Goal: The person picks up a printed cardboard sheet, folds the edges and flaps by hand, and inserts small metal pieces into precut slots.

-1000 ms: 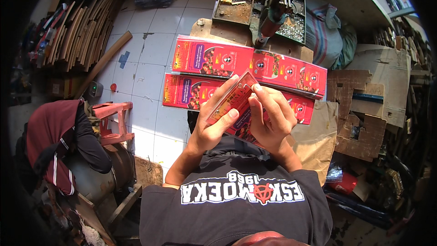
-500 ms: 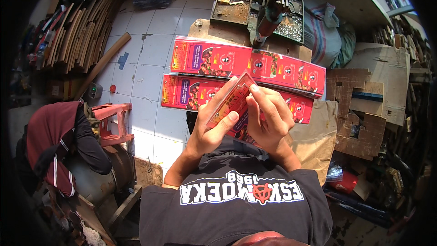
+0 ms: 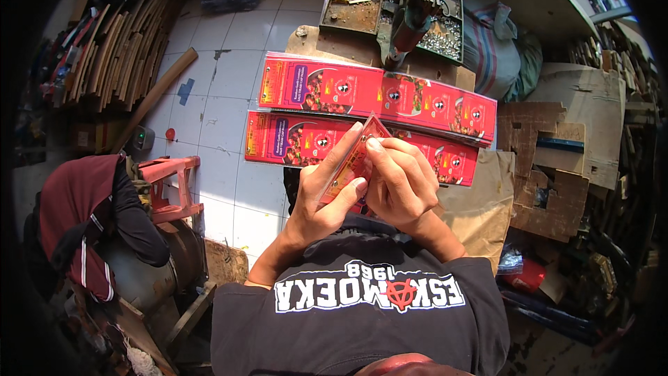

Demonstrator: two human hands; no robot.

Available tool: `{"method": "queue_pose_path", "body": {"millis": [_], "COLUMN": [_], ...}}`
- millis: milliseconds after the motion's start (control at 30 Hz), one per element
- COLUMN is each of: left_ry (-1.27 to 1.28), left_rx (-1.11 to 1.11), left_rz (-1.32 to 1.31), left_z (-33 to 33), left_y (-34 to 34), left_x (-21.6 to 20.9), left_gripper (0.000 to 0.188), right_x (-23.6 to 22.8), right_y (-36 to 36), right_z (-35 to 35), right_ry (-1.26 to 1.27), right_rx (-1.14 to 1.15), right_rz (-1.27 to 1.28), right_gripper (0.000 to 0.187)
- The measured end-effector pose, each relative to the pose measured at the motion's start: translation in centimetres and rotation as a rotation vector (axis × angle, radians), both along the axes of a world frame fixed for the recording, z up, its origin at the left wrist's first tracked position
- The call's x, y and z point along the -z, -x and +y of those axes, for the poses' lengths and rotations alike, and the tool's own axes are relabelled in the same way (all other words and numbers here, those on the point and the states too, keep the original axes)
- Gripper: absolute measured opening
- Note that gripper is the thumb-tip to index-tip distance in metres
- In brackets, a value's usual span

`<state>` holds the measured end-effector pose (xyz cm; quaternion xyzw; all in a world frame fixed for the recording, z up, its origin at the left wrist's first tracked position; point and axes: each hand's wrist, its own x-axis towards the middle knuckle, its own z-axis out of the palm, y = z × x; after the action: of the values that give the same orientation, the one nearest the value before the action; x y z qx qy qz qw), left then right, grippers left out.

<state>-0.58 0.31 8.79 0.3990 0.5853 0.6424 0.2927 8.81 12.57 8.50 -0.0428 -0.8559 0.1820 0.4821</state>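
Observation:
A red printed strip, glossy and bent upright, is between my two hands above the front stack. My left hand is closed round its left side, with the thumb on the near face. My right hand pinches its upper right edge between thumb and fingers; the lower part of the strip is hidden behind that hand. Beyond them lie two stacks of similar red printed strips: the far stack and the near stack, which my hands partly cover.
Behind the stacks stands a dark metal press with a metal tray of small parts. Brown paper and cut cardboard lie to the right. On the left are a red plastic stool, a metal drum and leaning boards.
The strip has been turned more edge-on and its lower part is less visible. My right hand has shifted slightly left, toward my left hand. The stacks have stayed in place.

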Motion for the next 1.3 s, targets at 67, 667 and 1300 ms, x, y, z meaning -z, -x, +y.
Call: {"method": "queue_pose_path", "body": {"millis": [67, 667, 1300], "left_ry": [0.027, 0.003, -0.003], "left_rx": [0.007, -0.054, -0.038], "left_rz": [0.002, -0.193, -0.119], "left_z": [-0.2, 0.3, -0.3], "left_y": [0.0, -0.3, -0.4], "left_x": [0.3, 0.1, 0.2], "left_gripper": [0.067, 0.062, 0.063], "right_x": [0.0, 0.9, 1.9], "right_y": [-0.1, 0.9, 0.1], "right_z": [-0.2, 0.0, -0.4], "right_ry": [-0.007, 0.162, -0.004], "right_rx": [-0.004, 0.027, 0.025], "right_rz": [-0.023, 0.126, 0.067], "right_gripper": [0.038, 0.031, 0.033]}}
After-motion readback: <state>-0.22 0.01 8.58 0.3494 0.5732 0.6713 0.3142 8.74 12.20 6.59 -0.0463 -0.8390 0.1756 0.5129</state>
